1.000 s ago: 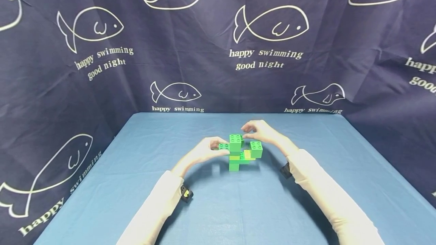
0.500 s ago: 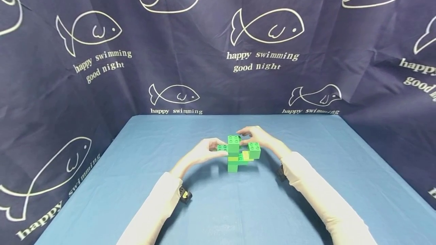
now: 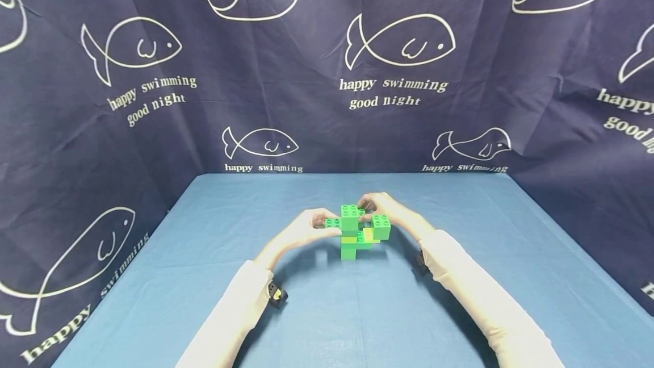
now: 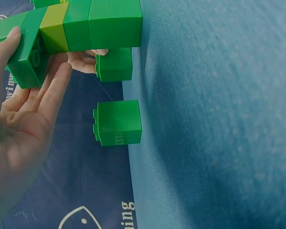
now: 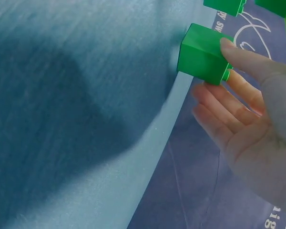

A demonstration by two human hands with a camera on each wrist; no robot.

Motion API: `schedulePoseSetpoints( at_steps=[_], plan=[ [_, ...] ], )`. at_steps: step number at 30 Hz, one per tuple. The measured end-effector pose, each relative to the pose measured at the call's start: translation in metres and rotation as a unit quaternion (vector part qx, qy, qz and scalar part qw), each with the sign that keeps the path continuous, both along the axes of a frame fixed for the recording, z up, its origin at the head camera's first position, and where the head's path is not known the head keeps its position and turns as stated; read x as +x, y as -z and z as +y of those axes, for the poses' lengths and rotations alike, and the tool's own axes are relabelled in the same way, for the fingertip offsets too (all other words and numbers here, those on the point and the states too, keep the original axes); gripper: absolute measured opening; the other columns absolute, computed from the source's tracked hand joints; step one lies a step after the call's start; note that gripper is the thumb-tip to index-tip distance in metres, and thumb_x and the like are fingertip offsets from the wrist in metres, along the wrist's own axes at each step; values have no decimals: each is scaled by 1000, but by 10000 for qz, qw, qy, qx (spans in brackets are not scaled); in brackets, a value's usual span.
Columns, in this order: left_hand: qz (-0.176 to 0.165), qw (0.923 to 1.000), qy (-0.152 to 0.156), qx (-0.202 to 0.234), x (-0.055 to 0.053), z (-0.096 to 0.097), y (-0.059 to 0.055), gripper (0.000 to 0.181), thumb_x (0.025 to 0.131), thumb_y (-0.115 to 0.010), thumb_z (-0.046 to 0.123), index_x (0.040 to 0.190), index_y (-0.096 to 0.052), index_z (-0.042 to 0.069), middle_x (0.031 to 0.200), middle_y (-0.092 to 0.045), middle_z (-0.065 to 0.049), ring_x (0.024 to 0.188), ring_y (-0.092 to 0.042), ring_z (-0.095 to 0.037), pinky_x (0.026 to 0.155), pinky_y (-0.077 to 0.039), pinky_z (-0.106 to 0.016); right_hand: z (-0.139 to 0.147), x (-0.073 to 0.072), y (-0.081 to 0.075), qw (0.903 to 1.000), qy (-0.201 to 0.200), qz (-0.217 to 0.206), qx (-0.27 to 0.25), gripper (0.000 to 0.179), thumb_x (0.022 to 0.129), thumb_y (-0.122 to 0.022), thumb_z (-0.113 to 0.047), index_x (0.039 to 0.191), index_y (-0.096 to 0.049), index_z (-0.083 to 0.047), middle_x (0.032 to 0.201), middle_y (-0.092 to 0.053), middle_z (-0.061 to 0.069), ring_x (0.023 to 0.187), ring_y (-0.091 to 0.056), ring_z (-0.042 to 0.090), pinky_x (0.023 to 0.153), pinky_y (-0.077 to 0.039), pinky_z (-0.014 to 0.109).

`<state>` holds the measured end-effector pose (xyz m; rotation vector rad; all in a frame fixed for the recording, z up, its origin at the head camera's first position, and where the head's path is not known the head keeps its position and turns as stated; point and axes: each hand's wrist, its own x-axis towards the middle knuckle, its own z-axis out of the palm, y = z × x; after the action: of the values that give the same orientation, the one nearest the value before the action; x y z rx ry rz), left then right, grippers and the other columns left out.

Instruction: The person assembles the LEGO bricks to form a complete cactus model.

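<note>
A toy brick structure of green and yellow-green blocks stands upright at mid-table. My left hand grips its left side; in the left wrist view the thumb lies over a green side brick, with the fingers behind. At the back right, my right hand pinches a green toy brick between thumb and fingers, partly hidden behind the tower in the head view. A studded green block forms the right front of the structure. Another green brick shows below the tower in the left wrist view.
A blue cloth covers the table. Behind and beside it hang dark blue curtains printed with white fish and words. Small black cameras sit under both wrists, the left camera close above the cloth.
The right hand has moved slightly left and down, and its fingers have closed around the green brick behind the tower. The left hand keeps its grip. The whole view has shifted a little.
</note>
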<state>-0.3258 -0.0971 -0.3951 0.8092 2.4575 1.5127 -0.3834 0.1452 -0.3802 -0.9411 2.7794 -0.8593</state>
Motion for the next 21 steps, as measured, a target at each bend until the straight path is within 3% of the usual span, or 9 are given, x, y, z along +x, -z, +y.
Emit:
schedulePoseSetpoints(
  at_steps=[7,17,21],
  plan=[
    [-27,10000,-51,-43,1,-1,2,28,83,-71,24,109,-66,13,101,-70,-2,90,-65,-10,87,-49,-29,-3,3,5,9999,-106,-39,114,43,80,-72,-6,116,-55,10,103,-65,26,93,-65,38,81,-55,38],
    [56,10000,-21,-37,0,-1,1,30,83,-72,27,108,-66,13,101,-70,-1,90,-64,-9,86,-50,-29,-2,3,5,9989,-199,319,265,37,79,-73,-9,109,-59,7,96,-69,22,89,-67,33,80,-54,38],
    [48,10000,-41,-28,-1,-1,1,30,82,-72,27,108,-66,13,100,-70,-1,89,-64,-9,86,-50,-28,0,2,4,9992,-231,280,175,37,79,-73,-10,111,-60,5,97,-69,21,89,-67,32,81,-54,41]
  ],
)
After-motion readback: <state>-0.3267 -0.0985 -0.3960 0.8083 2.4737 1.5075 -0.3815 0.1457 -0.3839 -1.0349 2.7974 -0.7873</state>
